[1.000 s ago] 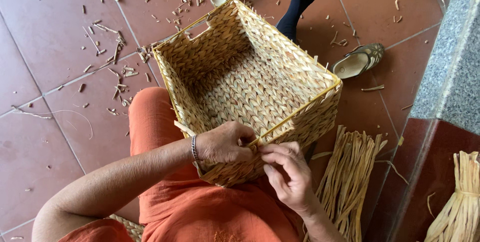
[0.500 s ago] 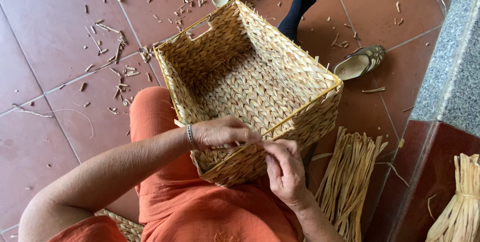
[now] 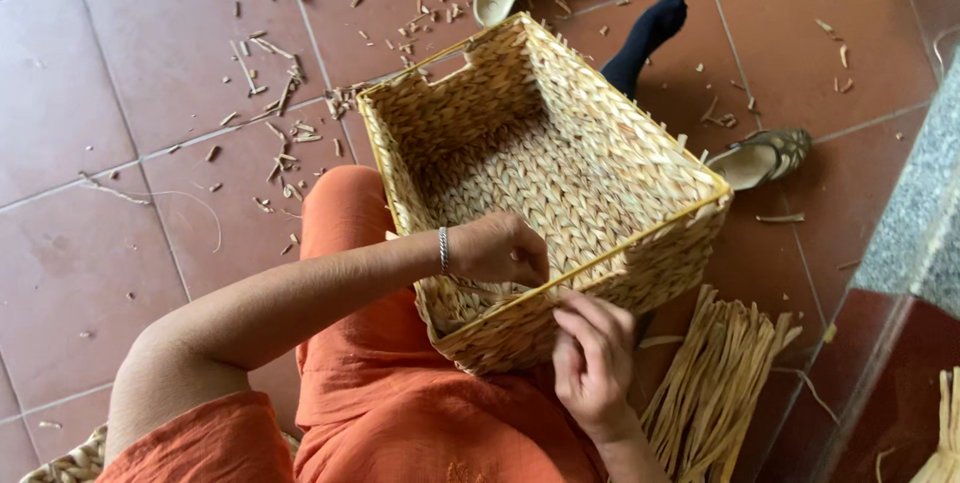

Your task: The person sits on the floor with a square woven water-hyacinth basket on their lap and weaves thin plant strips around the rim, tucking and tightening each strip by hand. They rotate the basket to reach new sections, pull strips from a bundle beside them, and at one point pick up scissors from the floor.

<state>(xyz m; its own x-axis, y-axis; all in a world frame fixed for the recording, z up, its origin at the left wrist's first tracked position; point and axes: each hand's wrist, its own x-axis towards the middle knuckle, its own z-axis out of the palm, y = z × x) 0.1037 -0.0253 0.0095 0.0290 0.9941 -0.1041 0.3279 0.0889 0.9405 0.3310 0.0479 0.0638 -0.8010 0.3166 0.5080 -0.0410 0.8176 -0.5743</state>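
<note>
On our lap, woven basket (image 3: 545, 178) tilted: left hand (image 3: 500, 248) closes its grip inside the near rim, right hand (image 3: 592, 363) pinches the outer weave; we judge a slackened hold lets it slide floorward.

Left hand (image 3: 500, 250) now further inside the woven basket (image 3: 545, 168), past the near rim, no longer curled outside it. Right hand (image 3: 592, 363) a little lower on the near wall.
</note>
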